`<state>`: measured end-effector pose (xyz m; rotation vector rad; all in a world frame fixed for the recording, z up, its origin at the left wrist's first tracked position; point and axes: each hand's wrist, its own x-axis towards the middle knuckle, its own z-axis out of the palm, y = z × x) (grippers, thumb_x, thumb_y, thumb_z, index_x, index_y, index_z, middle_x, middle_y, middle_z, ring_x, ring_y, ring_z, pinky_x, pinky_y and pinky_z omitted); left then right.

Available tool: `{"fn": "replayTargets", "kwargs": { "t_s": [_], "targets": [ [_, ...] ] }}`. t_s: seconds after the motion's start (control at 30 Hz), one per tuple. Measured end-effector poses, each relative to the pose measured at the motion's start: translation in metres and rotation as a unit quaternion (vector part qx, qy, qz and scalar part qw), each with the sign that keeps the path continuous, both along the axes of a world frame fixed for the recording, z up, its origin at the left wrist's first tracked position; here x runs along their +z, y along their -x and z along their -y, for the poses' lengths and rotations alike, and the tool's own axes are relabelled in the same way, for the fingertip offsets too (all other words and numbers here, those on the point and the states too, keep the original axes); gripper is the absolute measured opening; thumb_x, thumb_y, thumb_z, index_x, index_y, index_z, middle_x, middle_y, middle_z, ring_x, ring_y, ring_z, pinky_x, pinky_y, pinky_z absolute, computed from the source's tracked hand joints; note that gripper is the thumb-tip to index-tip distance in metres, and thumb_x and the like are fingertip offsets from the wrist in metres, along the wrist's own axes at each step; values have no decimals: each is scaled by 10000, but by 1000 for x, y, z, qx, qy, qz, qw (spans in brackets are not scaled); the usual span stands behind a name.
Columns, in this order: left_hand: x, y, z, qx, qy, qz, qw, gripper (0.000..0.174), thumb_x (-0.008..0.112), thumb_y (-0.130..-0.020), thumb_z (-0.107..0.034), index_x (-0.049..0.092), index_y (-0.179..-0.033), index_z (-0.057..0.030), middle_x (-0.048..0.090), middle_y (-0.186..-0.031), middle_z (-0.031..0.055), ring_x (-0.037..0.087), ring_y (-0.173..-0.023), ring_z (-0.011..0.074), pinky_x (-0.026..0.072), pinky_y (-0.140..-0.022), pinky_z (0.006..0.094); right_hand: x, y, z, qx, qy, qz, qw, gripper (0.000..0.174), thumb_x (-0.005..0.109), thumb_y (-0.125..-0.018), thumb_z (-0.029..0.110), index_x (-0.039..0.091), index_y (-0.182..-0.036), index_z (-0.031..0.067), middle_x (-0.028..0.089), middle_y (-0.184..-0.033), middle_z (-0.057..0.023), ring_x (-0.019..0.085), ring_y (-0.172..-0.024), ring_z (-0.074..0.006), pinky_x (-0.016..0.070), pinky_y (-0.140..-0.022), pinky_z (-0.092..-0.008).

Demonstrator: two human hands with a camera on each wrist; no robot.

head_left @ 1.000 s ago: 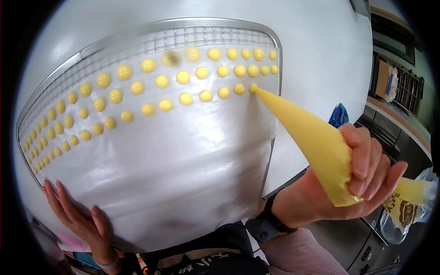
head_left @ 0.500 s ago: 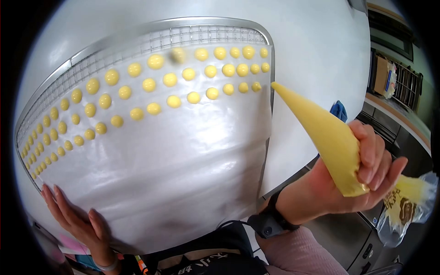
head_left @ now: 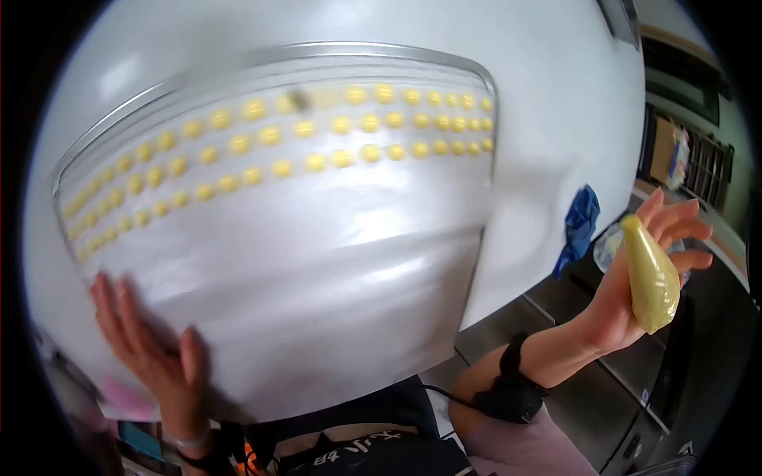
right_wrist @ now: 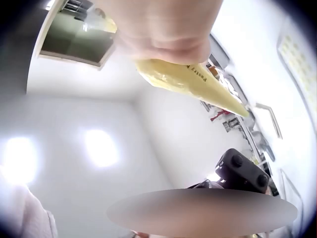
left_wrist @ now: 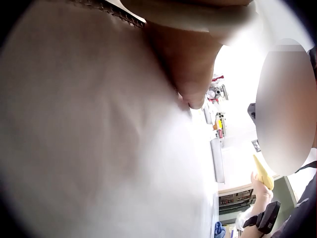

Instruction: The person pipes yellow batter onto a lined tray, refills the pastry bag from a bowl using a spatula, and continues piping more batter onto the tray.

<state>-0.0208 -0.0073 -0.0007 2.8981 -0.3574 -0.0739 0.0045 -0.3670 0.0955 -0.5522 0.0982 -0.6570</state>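
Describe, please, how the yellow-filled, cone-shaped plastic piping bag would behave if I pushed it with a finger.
The piping bag would probably feel soft and dent easily, as its thin skin wrinkles near the wide end. It may be slightly slippery, since that skin shines. Pressing could send filling toward the narrow tip, because the bag looks well filled.

Piping bag (head_left: 654,282) farther from tray (head_left: 349,50), right fingers (head_left: 689,230) straightened

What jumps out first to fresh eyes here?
Three curved rows of yellow dots across the upper part of the white sheet. Then the yellow piping bag in the right hand, held off the tray's right side, and the crumpled blue thing between them.
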Motion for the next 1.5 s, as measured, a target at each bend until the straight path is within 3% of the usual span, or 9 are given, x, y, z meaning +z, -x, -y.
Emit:
{"fn": "replayTargets", "kwargs": {
  "t_s": [0.03,0.1,0.13,0.23,0.43,0.67,1.2,1.27,1.5],
  "targets": [
    [0,1,-4,6,37,0,999,613,478,-780,-337,369,-1280,-2,284,-1341,256,256,-1253,413,188,-1020,502,4,-3,-10,10,28,-46,998,231,400,-827,11,592,-948,52,567,-1008,-65,436,-1138,-222,99,-1091,-475],
    [2,7,-14,21,61,-14,998,653,529,-762,-408,386,-1287,-46,277,-1363,224,213,-1278,406,152,-1029,506,4,-2,-25,165,-115,32,979,162,428,-839,47,586,-815,75,603,-886,-21,538,-949,-154,190,-1069,-418],
    [-1,9,-21,12,81,-15,996,662,539,-760,-426,392,-1288,-55,291,-1367,196,206,-1288,395,140,-1030,500,10,-8,-53,212,-301,34,929,183,474,-863,129,541,-694,100,601,-775,17,552,-789,-102,281,-1010,-373],
    [15,14,-24,27,75,-70,994,643,579,-741,-400,419,-1273,-76,341,-1348,165,267,-1272,352,138,-1027,490,17,-20,-133,262,-198,-106,938,348,488,-863,139,465,-516,120,545,-604,6,524,-634,-93,403,-790,-265],
    [6,23,-38,15,97,-79,992,602,615,-701,-320,464,-1213,-42,373,-1321,169,312,-1250,334,193,-1003,495,-12,-33,-210,402,116,-64,906,503,310,-934,362,429,-483,173,494,-588,31,513,-726,-117,320,-944,-336],
    [-5,26,-38,47,123,-16,991,494,568,-726,-365,542,-1165,-140,452,-1286,68,382,-1223,215,179,-1019,446,-40,-49,-259,461,291,-8,838,562,152,-949,420,459,-547,175,515,-600,24,536,-775,-129,320,-952,-351],
    [-5,23,-33,56,115,-33,991,470,562,-713,-371,561,-1136,-166,465,-1277,35,400,-1209,188,180,-1024,440,-24,-43,-260,397,250,-88,879,540,254,-944,362,378,-446,194,464,-490,40,518,-679,-98,346,-891,-287],
    [-5,23,-36,29,113,-37,993,488,580,-747,-387,546,-1130,-86,447,-1277,120,376,-1218,274,185,-1009,464,-33,-44,-258,410,267,-86,868,540,252,-944,362,378,-448,193,465,-492,40,514,-680,-96,347,-891,-290],
    [-6,25,-34,27,103,-34,994,498,571,-757,-402,543,-1145,-93,443,-1281,121,375,-1217,275,175,-1014,461,-39,-42,-257,406,274,-92,867,527,286,-938,353,362,-440,195,463,-494,30,503,-671,-97,352,-868,-287]
  ]
}}
